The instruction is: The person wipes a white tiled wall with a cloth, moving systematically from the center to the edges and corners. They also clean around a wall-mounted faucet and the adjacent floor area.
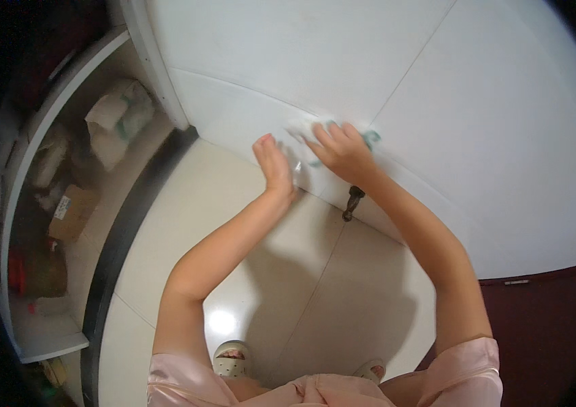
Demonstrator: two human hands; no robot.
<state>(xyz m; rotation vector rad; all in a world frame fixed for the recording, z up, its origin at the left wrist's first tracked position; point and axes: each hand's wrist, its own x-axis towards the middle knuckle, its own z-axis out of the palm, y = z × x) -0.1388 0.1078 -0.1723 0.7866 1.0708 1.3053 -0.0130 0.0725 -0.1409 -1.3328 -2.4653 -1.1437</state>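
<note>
My right hand [341, 145] is in front of a white panelled surface [288, 46], its fingers bent over a white-and-green plastic bag [372, 137]. The bag is blurred, and much of it is hidden behind that hand. To the left, my left hand [274, 165] is raised with its fingers straight and its palm facing the bag. A shiny bit of clear plastic [297, 168] shows just beside this palm. Whether the left hand grips it cannot be seen.
A dark metal fitting [353, 202] projects low from the white surface, below my right wrist. On the left, open shelving [46, 348] holds a plastic bag [110, 122] and a cardboard box [73, 212]. A black strip [130, 213] edges the tiled floor [176, 203]. A dark red cabinet [537, 325] stands right.
</note>
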